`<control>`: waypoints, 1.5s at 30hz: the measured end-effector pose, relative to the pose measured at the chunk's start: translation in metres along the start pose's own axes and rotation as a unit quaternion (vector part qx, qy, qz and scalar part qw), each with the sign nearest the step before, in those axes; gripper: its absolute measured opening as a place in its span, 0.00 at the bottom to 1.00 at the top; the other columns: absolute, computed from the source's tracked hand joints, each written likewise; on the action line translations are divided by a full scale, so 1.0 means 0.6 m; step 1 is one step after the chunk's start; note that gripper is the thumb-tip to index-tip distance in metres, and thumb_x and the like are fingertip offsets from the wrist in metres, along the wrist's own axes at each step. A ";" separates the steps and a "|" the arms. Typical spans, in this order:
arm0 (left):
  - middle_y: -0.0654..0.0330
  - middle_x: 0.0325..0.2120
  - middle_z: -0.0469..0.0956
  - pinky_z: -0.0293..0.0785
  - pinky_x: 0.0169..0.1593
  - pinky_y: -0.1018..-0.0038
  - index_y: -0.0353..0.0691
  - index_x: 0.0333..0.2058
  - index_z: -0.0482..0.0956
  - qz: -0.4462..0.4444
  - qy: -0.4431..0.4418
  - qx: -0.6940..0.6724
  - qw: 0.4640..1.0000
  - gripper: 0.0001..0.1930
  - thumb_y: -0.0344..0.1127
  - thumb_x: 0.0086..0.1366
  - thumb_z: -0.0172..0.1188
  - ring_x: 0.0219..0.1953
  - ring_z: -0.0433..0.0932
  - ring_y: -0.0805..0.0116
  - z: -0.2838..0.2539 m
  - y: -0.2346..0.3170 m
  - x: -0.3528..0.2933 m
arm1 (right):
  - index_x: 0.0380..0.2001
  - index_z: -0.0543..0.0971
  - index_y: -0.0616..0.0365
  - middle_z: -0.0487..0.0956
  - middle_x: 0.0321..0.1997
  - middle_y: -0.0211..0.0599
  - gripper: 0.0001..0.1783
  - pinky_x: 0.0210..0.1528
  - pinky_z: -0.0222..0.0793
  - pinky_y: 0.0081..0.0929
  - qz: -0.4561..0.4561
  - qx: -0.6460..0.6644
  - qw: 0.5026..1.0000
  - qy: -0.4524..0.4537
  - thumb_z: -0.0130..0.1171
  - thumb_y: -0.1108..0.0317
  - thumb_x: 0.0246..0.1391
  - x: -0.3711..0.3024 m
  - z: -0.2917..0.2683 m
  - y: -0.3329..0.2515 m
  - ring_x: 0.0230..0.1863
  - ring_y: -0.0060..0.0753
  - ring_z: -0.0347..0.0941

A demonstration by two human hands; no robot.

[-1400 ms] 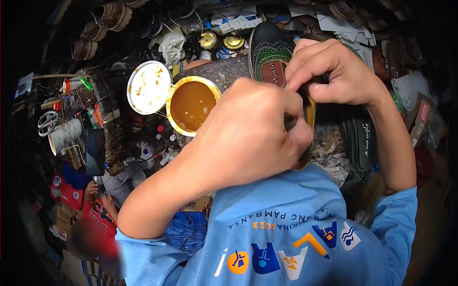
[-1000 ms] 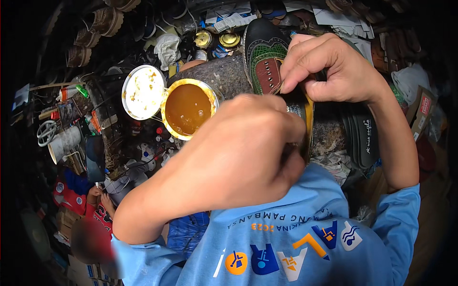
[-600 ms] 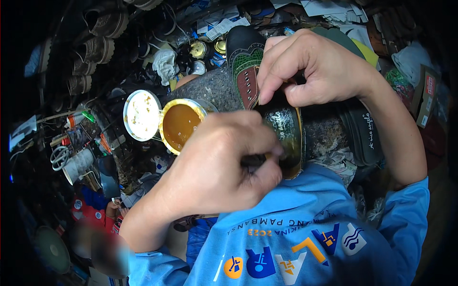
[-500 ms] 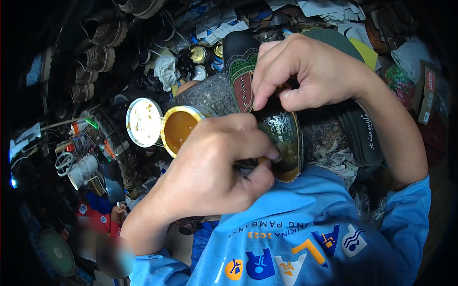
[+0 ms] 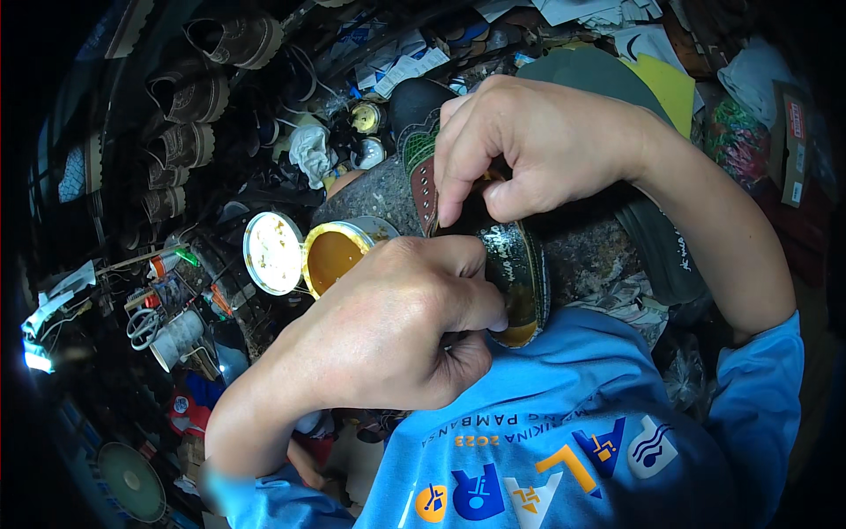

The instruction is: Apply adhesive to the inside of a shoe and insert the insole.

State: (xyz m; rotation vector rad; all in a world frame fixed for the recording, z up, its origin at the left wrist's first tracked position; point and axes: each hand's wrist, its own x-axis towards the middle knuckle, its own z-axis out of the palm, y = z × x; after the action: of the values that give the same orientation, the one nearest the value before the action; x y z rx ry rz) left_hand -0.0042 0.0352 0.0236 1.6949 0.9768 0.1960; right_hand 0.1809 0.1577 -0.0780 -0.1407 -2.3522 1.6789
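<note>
Dark shoe with green patterned sole (image 5: pixel 423 150) lies sole-up on mottled grey stone block (image 5: pixel 590 256), heel against chest. Right hand (image 5: pixel 538 145) clamps heel; left hand (image 5: pixel 388 331) fisted at heel edge — tool hidden. Keep strokes thin, shoe pinned. Open round tin (image 5: pixel 333 256) holds amber glue — white lid (image 5: pixel 271 252) beside.

The room was dim and crowded. Worn shoes (image 5: pixel 189 97) sat stacked at the upper left of the frame, scissors (image 5: pixel 141 324) lay among clutter at the left edge, and papers (image 5: pixel 582 11) with a yellow sheet (image 5: pixel 665 84) filled the upper right.
</note>
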 end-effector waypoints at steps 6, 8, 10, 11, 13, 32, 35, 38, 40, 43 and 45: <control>0.56 0.28 0.77 0.78 0.31 0.65 0.37 0.32 0.87 0.020 -0.063 0.109 0.992 0.13 0.22 0.43 0.66 0.29 0.81 0.54 -0.018 0.025 0.019 | 0.42 0.90 0.58 0.88 0.36 0.46 0.22 0.43 0.79 0.35 0.016 -0.010 1.000 -0.011 0.64 0.75 0.39 0.004 -0.003 -0.006 0.36 0.41 0.85; 0.56 0.29 0.78 0.78 0.31 0.64 0.37 0.32 0.87 0.025 -0.053 0.164 0.985 0.15 0.21 0.41 0.68 0.29 0.81 0.54 -0.023 0.029 0.023 | 0.42 0.90 0.57 0.88 0.34 0.46 0.22 0.41 0.79 0.35 -0.006 -0.012 1.000 -0.002 0.64 0.74 0.39 0.002 -0.001 -0.002 0.35 0.41 0.84; 0.55 0.29 0.77 0.78 0.31 0.64 0.37 0.32 0.87 0.036 -0.027 0.194 0.980 0.15 0.20 0.40 0.68 0.29 0.81 0.54 -0.026 0.027 0.024 | 0.42 0.90 0.57 0.88 0.34 0.46 0.22 0.41 0.79 0.35 0.009 -0.017 1.000 -0.014 0.65 0.74 0.39 0.006 -0.006 -0.008 0.35 0.41 0.84; 0.55 0.30 0.77 0.78 0.31 0.63 0.37 0.32 0.86 0.048 0.001 0.222 0.974 0.16 0.20 0.39 0.68 0.29 0.81 0.54 -0.027 0.024 0.025 | 0.42 0.90 0.57 0.88 0.34 0.46 0.22 0.41 0.79 0.34 0.025 -0.022 0.999 -0.029 0.65 0.74 0.39 0.008 -0.008 -0.011 0.35 0.41 0.84; 0.54 0.30 0.76 0.77 0.30 0.63 0.36 0.33 0.86 0.057 0.011 0.249 0.967 0.16 0.20 0.40 0.68 0.29 0.80 0.54 -0.019 0.020 0.021 | 0.42 0.90 0.57 0.88 0.34 0.45 0.21 0.41 0.79 0.34 0.026 -0.025 0.999 -0.032 0.65 0.74 0.39 0.007 -0.011 -0.013 0.35 0.40 0.85; 0.53 0.29 0.69 0.73 0.27 0.63 0.35 0.32 0.84 -0.010 0.163 0.142 0.976 0.13 0.28 0.44 0.72 0.26 0.75 0.55 0.112 0.056 -0.048 | 0.43 0.91 0.55 0.89 0.35 0.43 0.21 0.39 0.77 0.32 0.010 -0.002 1.000 -0.026 0.64 0.75 0.42 0.005 -0.006 -0.007 0.33 0.34 0.83; 0.52 0.29 0.68 0.74 0.30 0.61 0.34 0.34 0.83 0.019 0.195 0.183 0.964 0.15 0.28 0.44 0.71 0.29 0.75 0.53 0.113 0.044 -0.042 | 0.43 0.90 0.55 0.89 0.35 0.43 0.21 0.39 0.77 0.32 -0.035 -0.001 0.999 -0.024 0.64 0.74 0.43 0.001 -0.009 0.003 0.34 0.35 0.84; 0.54 0.30 0.73 0.73 0.28 0.64 0.37 0.33 0.87 -0.003 0.260 0.206 0.943 0.15 0.22 0.42 0.67 0.29 0.77 0.57 0.123 0.017 -0.043 | 0.43 0.90 0.56 0.89 0.38 0.42 0.21 0.43 0.78 0.33 -0.044 -0.005 0.998 -0.041 0.63 0.74 0.42 0.007 -0.007 0.005 0.38 0.37 0.83; 0.55 0.30 0.72 0.73 0.29 0.65 0.38 0.33 0.87 0.001 0.230 0.144 0.962 0.14 0.22 0.42 0.68 0.29 0.77 0.58 0.121 0.029 -0.053 | 0.43 0.90 0.57 0.88 0.42 0.41 0.22 0.49 0.78 0.33 -0.029 0.000 0.999 -0.035 0.63 0.74 0.41 -0.001 -0.013 -0.002 0.43 0.37 0.82; 0.54 0.31 0.71 0.74 0.30 0.65 0.37 0.35 0.86 0.036 0.247 0.145 0.958 0.15 0.23 0.44 0.70 0.29 0.76 0.56 0.140 0.020 -0.051 | 0.42 0.90 0.57 0.88 0.42 0.39 0.22 0.51 0.77 0.32 -0.034 0.001 0.999 -0.041 0.62 0.74 0.41 0.002 -0.016 -0.005 0.46 0.37 0.81; 0.54 0.32 0.70 0.73 0.30 0.65 0.37 0.35 0.85 0.039 0.282 0.157 0.946 0.15 0.23 0.44 0.71 0.29 0.75 0.55 0.140 -0.003 -0.032 | 0.42 0.91 0.57 0.88 0.42 0.38 0.21 0.54 0.75 0.32 0.016 0.015 0.998 -0.057 0.62 0.74 0.41 0.001 -0.019 -0.015 0.49 0.36 0.80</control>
State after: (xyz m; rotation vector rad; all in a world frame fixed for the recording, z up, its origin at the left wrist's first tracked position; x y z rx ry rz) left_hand 0.0313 -0.0389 -0.0026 2.0205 1.4203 0.6331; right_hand 0.1837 0.1656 -0.0659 -0.0804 -2.4163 1.7809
